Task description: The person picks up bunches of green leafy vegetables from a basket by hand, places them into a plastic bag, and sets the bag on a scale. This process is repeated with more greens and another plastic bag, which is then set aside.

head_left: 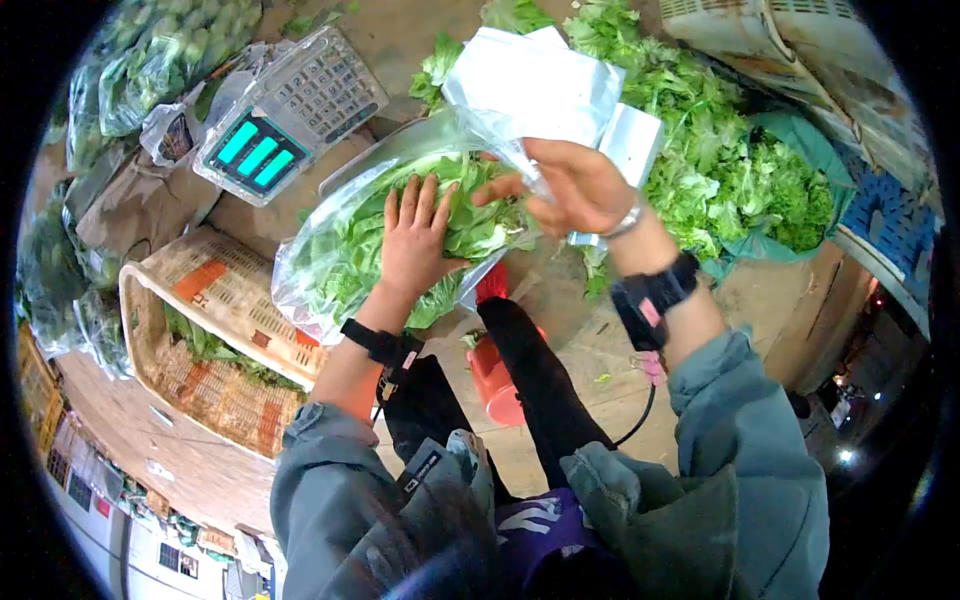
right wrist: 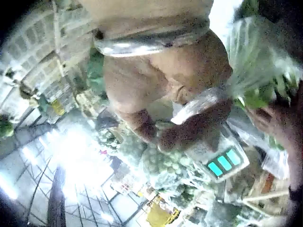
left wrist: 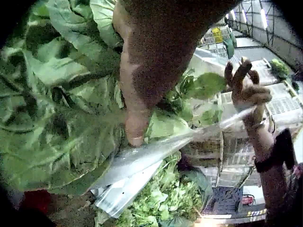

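Observation:
A clear plastic bag (head_left: 300,265) full of leafy greens (head_left: 355,235) lies in front of the person. On top of the greens rests the left hand (head_left: 418,245), its fingers spread and fairly straight; in the left wrist view its thumb (left wrist: 136,118) lies along the leaves. The right hand (head_left: 580,185) pinches the bag's edge at the mouth and holds the film stretched up and to the right. Gathered film (right wrist: 201,104) passes between its thumb and curled fingers in the right wrist view.
A digital scale (head_left: 325,85) with a lit display stands behind the bag. White sheets (head_left: 530,80) lie on loose lettuce (head_left: 690,120), beside a green bag (head_left: 830,165). A plastic crate (head_left: 135,330) is at left, and bagged vegetables (head_left: 180,60) are beyond. A red bucket (head_left: 500,385) stands below.

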Demonstrator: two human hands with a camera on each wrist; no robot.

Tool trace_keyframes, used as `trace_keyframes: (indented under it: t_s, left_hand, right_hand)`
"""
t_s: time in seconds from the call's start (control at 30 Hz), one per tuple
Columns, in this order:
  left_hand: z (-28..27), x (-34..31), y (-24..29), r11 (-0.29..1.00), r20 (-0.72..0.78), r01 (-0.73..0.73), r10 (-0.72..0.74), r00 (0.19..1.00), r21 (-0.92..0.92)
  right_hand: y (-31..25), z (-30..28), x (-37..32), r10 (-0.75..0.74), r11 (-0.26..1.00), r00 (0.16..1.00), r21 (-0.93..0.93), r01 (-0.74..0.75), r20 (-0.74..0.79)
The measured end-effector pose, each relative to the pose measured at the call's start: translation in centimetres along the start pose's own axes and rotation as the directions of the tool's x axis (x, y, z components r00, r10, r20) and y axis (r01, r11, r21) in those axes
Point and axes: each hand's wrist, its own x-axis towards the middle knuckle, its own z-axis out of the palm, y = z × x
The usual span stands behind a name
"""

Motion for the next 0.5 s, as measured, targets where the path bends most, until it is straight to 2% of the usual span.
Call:
trace_keyframes:
  t_s: [0.03,0.07,0.1,0.17,0.2,0.23,0.27,0.3,0.37,0.4,0.43,0.47,0.5]
  left_hand:
    - [-0.1,0.6,0.2,0.997,0.117,0.032,-0.04,0.992,0.074]
    - [0.0,0.9,0.1,0.987,0.236,0.063,-0.097,0.967,0.149]
    - [2.0,1.7,-1.7,0.975,0.33,0.155,-0.2,0.922,0.157]
    - [3.6,2.6,-7.3,0.979,0.313,0.162,-0.116,0.943,-0.126]
    - [3.4,3.3,-7.9,0.974,0.308,0.189,-0.143,0.94,-0.124]
    - [2.6,3.8,-7.9,0.956,0.416,0.231,-0.14,0.899,-0.179]
    - [1.8,4.1,-7.2,0.933,0.517,0.279,-0.128,0.846,-0.227]
    - [1.2,4.9,-5.1,0.917,0.746,0.396,-0.234,0.623,-0.043]
    - [1.5,4.5,-2.0,0.947,0.531,0.291,-0.316,0.786,0.132]
    - [1.4,4.0,-1.8,0.942,0.531,0.308,-0.33,0.78,0.134]
    - [1.2,3.6,-1.9,0.946,0.471,0.306,-0.321,0.822,0.11]
    - [0.6,3.5,-2.0,0.95,0.4,0.3,-0.311,0.862,0.09]
    - [0.1,3.2,-1.9,0.945,0.395,0.312,-0.323,0.86,0.096]
  right_hand:
    - [0.4,0.6,0.9,0.037,0.996,0.999,0.081,-0.037,0.01]
    - [-0.6,4.3,0.8,-0.028,0.968,0.998,-0.248,0.041,0.056]
    - [0.4,5.3,-0.9,-0.011,0.97,0.998,-0.243,0.026,0.064]
    - [0.9,6.0,-3.6,0.165,0.967,0.986,-0.193,-0.168,-0.029]
    - [1.0,5.6,-4.1,0.187,0.962,0.982,-0.202,-0.185,-0.013]
    - [1.6,5.1,-4.5,0.105,0.991,0.995,-0.086,-0.105,-0.003]
    - [2.4,4.6,-4.5,0.022,0.999,1.0,0.035,-0.022,-0.003]
    - [2.6,3.8,-3.6,-0.024,0.996,0.999,0.091,0.021,0.036]
    - [2.5,3.9,-1.5,-0.033,0.983,0.999,0.179,0.028,0.022]
    - [2.5,3.3,-1.3,-0.038,0.981,0.993,0.195,0.016,0.107]
    - [2.2,3.5,-1.7,-0.029,0.981,0.992,0.193,0.005,0.121]
    - [1.6,3.9,-2.3,-0.039,0.998,0.999,0.048,0.038,0.003]
    - [1.3,4.3,-2.9,-0.066,0.994,0.991,-0.098,0.055,-0.115]
